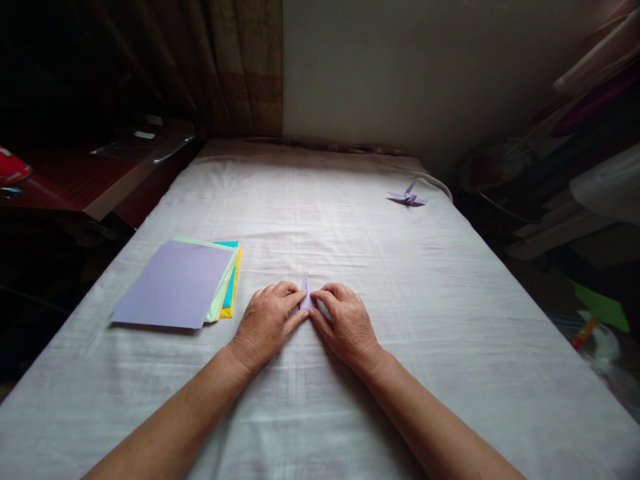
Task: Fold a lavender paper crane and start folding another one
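A small piece of folded purple origami paper [306, 297] rests on the white cloth, its narrow point facing away from me. My left hand [269, 313] grips its left edge between thumb and fingertips. On the opposite edge, my right hand [347, 320] pinches the paper in the same way, and the two thumbs nearly meet at its lower end. The fingertips cover part of both sides. Left of my hands lies a stack of square paper sheets [173, 283], purple on top, with green, blue and yellow edges showing.
A finished purple paper crane [409, 196] sits near the far right corner of the cloth-covered table [450, 320]. At the left stands a dark reddish wooden surface [100, 177] with a clear plastic sleeve [150, 141] on it. A green sheet [600, 305] is off the right edge.
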A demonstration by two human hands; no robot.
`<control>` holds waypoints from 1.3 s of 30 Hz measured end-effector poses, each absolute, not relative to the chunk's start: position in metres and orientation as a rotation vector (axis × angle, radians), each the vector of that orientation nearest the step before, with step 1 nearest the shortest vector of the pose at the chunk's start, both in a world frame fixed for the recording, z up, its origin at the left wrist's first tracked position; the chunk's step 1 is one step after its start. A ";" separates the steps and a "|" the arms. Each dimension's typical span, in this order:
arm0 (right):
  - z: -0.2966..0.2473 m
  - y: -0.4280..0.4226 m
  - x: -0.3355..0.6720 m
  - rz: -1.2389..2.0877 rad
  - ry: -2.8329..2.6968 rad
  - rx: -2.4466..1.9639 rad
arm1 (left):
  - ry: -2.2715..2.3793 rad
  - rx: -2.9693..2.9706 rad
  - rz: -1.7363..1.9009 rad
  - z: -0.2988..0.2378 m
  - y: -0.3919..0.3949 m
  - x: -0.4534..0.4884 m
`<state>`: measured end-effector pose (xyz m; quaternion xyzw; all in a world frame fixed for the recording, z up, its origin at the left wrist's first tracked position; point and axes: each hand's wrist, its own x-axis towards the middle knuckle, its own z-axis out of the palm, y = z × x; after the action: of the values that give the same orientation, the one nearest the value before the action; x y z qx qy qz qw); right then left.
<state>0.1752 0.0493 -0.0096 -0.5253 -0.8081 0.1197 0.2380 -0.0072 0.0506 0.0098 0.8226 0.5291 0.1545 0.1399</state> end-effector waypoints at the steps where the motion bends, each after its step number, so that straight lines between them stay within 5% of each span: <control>1: -0.009 0.049 0.176 0.340 -2.211 -1.432 | 1.501 2.364 0.452 0.011 0.052 -0.009; 17: -0.013 0.057 0.187 0.638 -2.096 -1.261 | 1.387 2.234 0.491 0.013 0.059 -0.014; 39: -0.014 0.049 0.186 0.438 -2.135 -1.220 | 1.366 2.320 0.708 -0.001 0.052 -0.020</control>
<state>0.1863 0.0492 -0.0140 -0.4633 -0.8109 0.1663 0.3165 -0.0200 0.0517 -0.0007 0.8200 0.4829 0.2503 0.1781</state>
